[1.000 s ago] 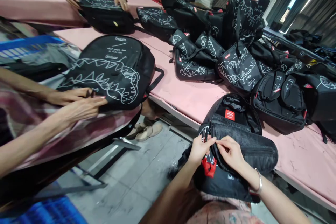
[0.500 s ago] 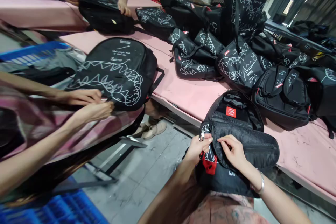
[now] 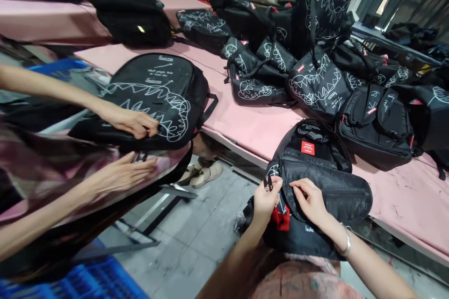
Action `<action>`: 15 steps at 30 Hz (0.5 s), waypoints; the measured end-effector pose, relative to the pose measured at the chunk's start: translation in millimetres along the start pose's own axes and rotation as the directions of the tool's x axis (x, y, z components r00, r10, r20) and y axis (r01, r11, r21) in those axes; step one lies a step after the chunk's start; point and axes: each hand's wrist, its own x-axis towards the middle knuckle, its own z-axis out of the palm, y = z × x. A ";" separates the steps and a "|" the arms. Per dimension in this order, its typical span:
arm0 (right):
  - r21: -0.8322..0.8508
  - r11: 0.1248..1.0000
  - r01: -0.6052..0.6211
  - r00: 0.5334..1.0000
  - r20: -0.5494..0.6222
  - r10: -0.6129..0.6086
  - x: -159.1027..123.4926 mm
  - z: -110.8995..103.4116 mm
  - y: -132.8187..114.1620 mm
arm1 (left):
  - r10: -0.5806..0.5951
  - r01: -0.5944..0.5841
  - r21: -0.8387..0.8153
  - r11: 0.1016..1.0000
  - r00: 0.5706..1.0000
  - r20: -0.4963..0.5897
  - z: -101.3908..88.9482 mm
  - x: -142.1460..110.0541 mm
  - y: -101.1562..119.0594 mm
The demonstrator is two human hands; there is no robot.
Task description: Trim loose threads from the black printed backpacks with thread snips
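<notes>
Two hands (image 3: pixel 312 202) partly cover backpack (image 3: pixel 326 184).

Open backpack (image 3: pixel 315 191) at the table's (image 3: pixel 245 135) near edge, other bags (image 3: pixel 315 81) behind.

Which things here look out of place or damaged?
Dark thread-like scraps litter the pink table right of the open backpack; similar bits speckle the floor. They look like stray debris. No spill or clear damage visible.
</notes>
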 end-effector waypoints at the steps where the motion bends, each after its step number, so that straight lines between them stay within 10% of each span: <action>1: 0.000 1.000 0.000 1.000 0.001 0.000 -0.6 1.0 0.0 | 0.003 -0.002 0.022 1.000 1.000 -0.009 1.0 -0.4 -1.1; 7: -0.041 0.998 0.041 0.995 0.090 -0.037 -1.9 -13.2 -15.2 | -0.004 0.003 0.102 0.995 1.000 0.004 2.2 1.0 3.7; 15: -0.227 0.973 -0.041 0.989 0.127 0.072 6.4 -104.3 -8.5 | -0.029 0.004 0.281 0.960 0.996 0.087 -8.0 9.8 19.2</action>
